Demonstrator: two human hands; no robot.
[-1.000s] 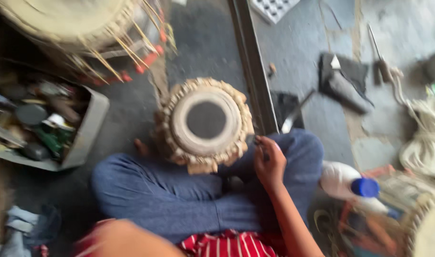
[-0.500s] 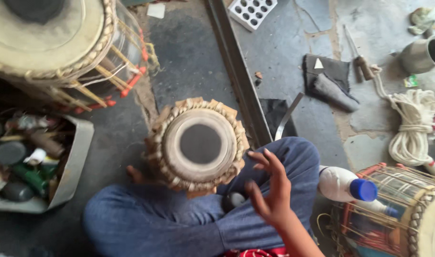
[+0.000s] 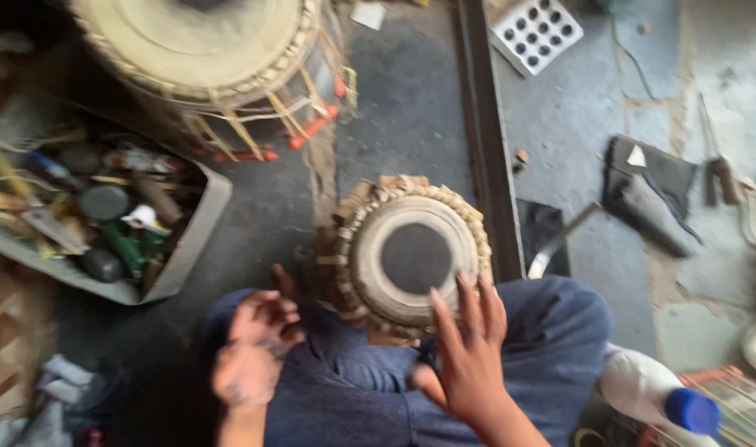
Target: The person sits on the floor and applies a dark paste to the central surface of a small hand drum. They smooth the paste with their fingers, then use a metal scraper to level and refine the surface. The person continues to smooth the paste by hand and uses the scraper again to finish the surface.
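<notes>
Seated figure at a floor workbench, viewed from above. A large drum (image 3: pixel 204 58) is lying at upper left beside a grey tray of tools (image 3: pixel 197 248), its contents blurred. Crossed legs in blue trousers (image 3: pixel 552 348) are filling the lower frame, and a small drum (image 3: pixel 411 257) is standing upright between the knees, its round head with a black centre patch facing up, so no long axis is showing from this angle. The right hand (image 3: pixel 469 356) is reaching forward, fingers spread apart, fingertips (image 3: pixel 465 290) overlapping the drum's near rim; the drum is lying directly ahead of them. The left hand (image 3: pixel 254 348) is resting loosely curled on the left knee, blurred, just beside the drum, holding nothing discernible; the right is nearer. A white bottle with a blue cap (image 3: pixel 659 393) is lying at lower right.
</notes>
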